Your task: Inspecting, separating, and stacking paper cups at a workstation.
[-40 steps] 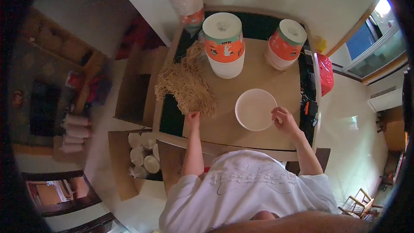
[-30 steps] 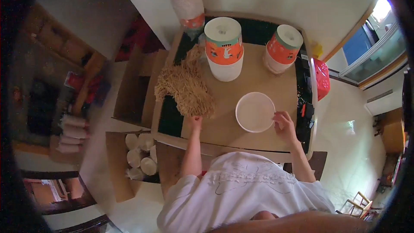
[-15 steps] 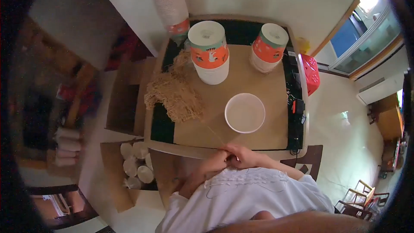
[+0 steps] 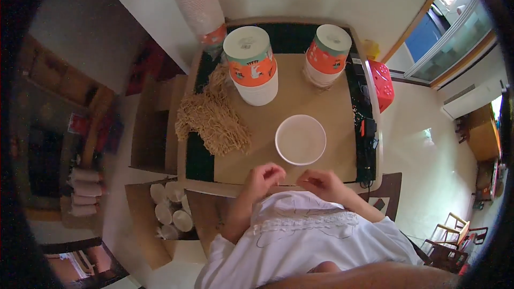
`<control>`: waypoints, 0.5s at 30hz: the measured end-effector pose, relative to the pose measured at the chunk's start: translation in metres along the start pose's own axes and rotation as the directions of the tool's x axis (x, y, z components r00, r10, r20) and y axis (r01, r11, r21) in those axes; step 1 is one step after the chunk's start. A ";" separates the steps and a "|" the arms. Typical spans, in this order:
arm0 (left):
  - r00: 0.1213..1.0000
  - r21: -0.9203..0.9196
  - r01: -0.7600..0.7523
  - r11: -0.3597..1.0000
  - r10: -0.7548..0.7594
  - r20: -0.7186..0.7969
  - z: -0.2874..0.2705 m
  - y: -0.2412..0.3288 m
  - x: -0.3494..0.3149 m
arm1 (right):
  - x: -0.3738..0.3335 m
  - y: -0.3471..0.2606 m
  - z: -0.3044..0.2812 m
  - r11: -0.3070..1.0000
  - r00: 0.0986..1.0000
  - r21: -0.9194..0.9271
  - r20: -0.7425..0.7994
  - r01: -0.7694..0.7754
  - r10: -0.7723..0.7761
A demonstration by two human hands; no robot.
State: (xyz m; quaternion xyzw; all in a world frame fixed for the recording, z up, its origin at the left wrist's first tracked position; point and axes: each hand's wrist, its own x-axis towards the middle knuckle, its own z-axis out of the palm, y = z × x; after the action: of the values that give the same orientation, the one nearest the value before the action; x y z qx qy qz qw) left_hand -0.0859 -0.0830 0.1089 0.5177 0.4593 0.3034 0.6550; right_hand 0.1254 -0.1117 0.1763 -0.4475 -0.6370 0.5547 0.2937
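Both hands are raised over the table's near edge, a short gap between them. My left hand (image 4: 264, 177) has its fingers curled in toward the thumb. The fingers of my right hand (image 4: 322, 182) are bent and pressed together in the same way; whatever either hand pinches is too small to make out. Just beyond them stands a white paper tub (image 4: 301, 139), its mouth facing up. Left of the tub lies a tangled heap of tan twine (image 4: 214, 120). Farther back are two upside-down stacks of paper tubs, a tall left stack (image 4: 250, 67) and a shorter right stack (image 4: 327, 56), each topped by an orange-and-green printed one.
A tall sleeve of nested tubs (image 4: 198, 8) leans at the table's back left. Cables and a power strip (image 4: 367, 128) run along the right edge. An open carton (image 4: 142, 211) of white tubs sits on the floor at left. A red stool (image 4: 381, 85) stands at right.
My hands were together at the table edge, a thin strand running to them from the twine heap. They have come apart and moved forward, and that strand no longer shows.
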 end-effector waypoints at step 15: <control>0.872 0.549 -0.109 0.828 0.345 -0.348 0.018 -0.081 0.075 | 0.059 0.127 0.010 0.977 0.934 0.213 -0.348 -0.007 0.082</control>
State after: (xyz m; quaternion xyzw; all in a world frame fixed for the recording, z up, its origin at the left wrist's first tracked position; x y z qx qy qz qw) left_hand -0.0459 -0.0477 0.0106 0.6446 0.5902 0.3546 0.3323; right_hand 0.1231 -0.0653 0.0438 -0.5213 -0.5018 0.5350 0.4361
